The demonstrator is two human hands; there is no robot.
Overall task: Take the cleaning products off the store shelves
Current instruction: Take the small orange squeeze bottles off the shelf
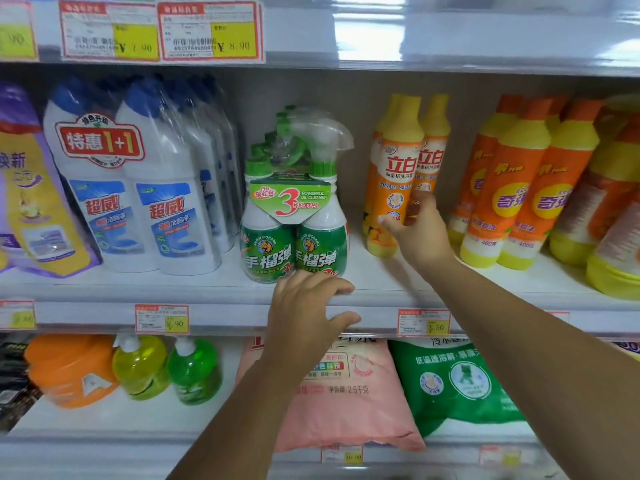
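A shrink-wrapped twin pack of green and white oil cleaner spray bottles [294, 216] stands on the middle shelf [207, 289]. My left hand [308, 313] hovers just below and in front of its base, fingers spread and relaxed, holding nothing. To the right stand yellow and orange dish soap bottles [394, 174]. My right hand [415, 230] reaches in beside them, fingers extended, fingertips at the lower part of the front bottle; a grip is not visible.
White toilet cleaner bottles with blue caps [138, 188] fill the left of the shelf, a purple and yellow pouch [31, 188] further left. More orange bottles [519, 188] stand right. Below lie a pink bag [346, 393], a green bag [457, 382] and round bottles [138, 368].
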